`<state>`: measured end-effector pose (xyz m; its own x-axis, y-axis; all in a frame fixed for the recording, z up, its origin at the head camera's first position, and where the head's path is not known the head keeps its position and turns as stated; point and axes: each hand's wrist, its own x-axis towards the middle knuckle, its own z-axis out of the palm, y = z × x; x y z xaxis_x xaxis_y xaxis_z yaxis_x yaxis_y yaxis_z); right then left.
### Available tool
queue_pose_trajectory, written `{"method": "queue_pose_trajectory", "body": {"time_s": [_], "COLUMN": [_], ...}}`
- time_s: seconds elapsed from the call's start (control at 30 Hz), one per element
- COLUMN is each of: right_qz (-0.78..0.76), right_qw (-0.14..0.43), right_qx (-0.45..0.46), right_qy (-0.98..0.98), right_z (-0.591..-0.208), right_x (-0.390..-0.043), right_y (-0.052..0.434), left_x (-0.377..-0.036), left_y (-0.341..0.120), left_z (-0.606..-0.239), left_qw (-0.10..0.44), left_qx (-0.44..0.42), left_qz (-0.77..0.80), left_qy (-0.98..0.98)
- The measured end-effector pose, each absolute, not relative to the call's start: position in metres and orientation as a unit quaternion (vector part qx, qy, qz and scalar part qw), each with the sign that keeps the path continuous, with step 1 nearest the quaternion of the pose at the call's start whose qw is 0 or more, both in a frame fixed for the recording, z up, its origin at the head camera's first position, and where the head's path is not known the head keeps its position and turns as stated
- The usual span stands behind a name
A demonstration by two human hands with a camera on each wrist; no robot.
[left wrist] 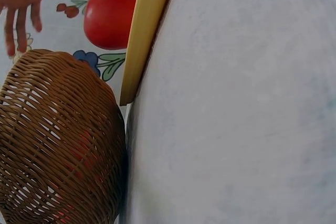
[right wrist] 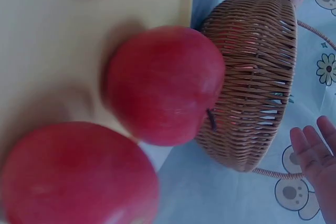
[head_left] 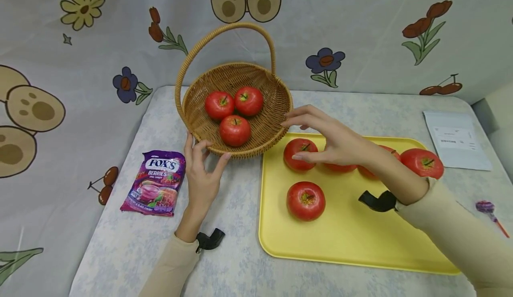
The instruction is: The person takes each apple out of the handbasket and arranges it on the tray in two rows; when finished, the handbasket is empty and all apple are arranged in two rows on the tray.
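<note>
Lying right of the frame's centre, your nearest red apple [head_left: 306, 202] on the yellow tray [head_left: 340, 246] should be firm and slippery; cup its widest part. It looks glossy, yellowish mid-top. Beyond, your left hand [head_left: 202, 183] has spread fingers at the lower-left rim of the wicker basket [head_left: 266, 125]; your right hand [head_left: 338, 141], fingers apart from thumb, holds nothing. Upper centre, that basket should be stiff, fairly light: take its arched handle [head_left: 240, 25]. It's tan, three apples [head_left: 234, 131] inside.

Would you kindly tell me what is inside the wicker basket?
Three red apples are visible inside the wicker basket. The woven bottom directly beneath them is covered, so I cannot tell whether anything lies there.
</note>
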<state>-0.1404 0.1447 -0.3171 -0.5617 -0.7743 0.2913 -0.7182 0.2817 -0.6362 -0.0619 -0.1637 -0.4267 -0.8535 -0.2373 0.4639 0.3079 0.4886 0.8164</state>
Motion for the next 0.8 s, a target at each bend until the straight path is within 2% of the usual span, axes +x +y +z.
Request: {"method": "queue_pose_trajectory", "body": {"time_s": [0.4,0.8], "right_qz": [-0.370,-0.289], "right_qw": [0.034,0.149], "right_qx": [-0.491,-0.497], "right_qy": [0.788,0.805], "right_z": [-0.316,-0.331], "right_x": [-0.183,-0.222], "right_y": [0.090,0.037], "left_x": [-0.062,-0.062], "left_y": [-0.163,-0.164], "left_z": [-0.426,-0.426], "left_qw": [0.266,0.265], "left_qx": [-0.021,-0.023], "left_qz": [-0.507,-0.500], "left_qy": [-0.819,-0.825]}}
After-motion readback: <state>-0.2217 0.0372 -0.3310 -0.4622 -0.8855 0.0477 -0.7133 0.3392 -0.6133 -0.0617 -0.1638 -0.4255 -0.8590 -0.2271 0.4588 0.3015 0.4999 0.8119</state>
